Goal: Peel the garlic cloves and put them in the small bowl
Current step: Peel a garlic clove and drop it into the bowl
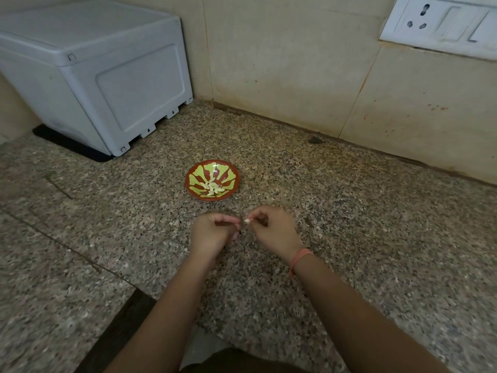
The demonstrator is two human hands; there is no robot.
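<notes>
Nearest on my feed, two bare forearms reach out over the speckled brown granite countertop; a pink band circles the right wrist. The left hand is curled inward with its fingertips drawn together, and I cannot tell whether they grip anything. Just beside it, the right hand pinches a small pale garlic clove between thumb and fingertips, held above the counter. Beyond the hands sits the small round red bowl with green leaf pattern, a heap of pale peeled cloves at its centre. Farther left, a grey plastic lidded box stands on a black mat. Behind, beige wall tiles carry a white socket plate.
</notes>
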